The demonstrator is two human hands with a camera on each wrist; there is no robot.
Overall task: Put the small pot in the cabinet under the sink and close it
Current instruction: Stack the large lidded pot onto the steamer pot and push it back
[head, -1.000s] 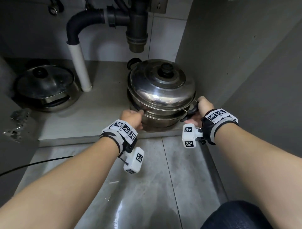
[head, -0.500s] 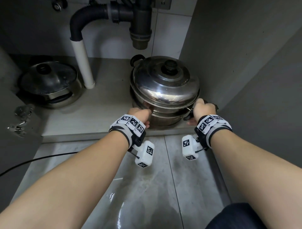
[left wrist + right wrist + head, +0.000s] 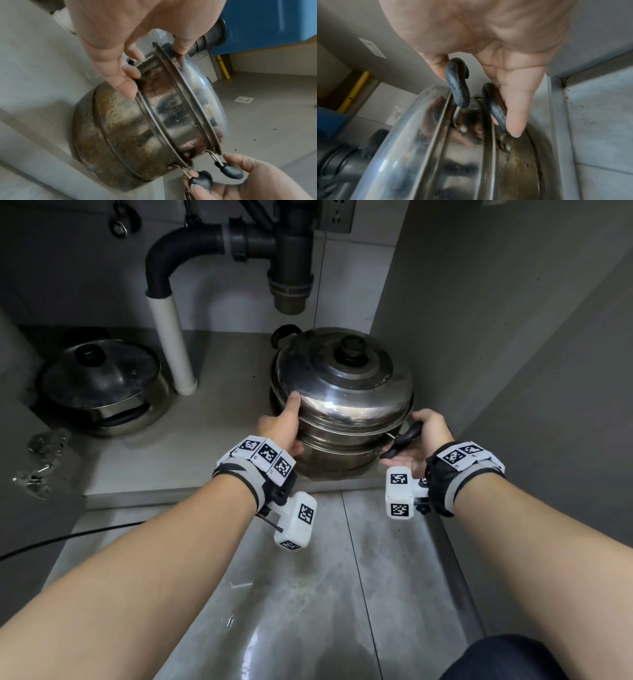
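The open cabinet under the sink has a pale grey floor [image 3: 212, 440], grey side walls and a tiled back wall. A dark drain trap [image 3: 291, 268] hangs from above, and its corrugated black hose [image 3: 178, 251] joins a white pipe [image 3: 171, 337] that runs down to the cabinet floor. A white wall socket [image 3: 337, 215] shows at the top edge.

The stainless-steel stacked pot [image 3: 342, 405] sits on the cabinet floor at the right, near the right side wall, its domed lid [image 3: 346, 378] with a black knob in place. The left hand [image 3: 282, 428] curls around the pot's left side, thumb on the lid rim and fingers on the tier below. The right hand [image 3: 424, 436] pinches the two black side handles [image 3: 217, 174], thumb above and fingers beneath.

A second lidded steel pot [image 3: 102, 385] stands at the back left, well apart. Both wrists wear bands with black-and-white square markers; no readable writing or brand shows anywhere.
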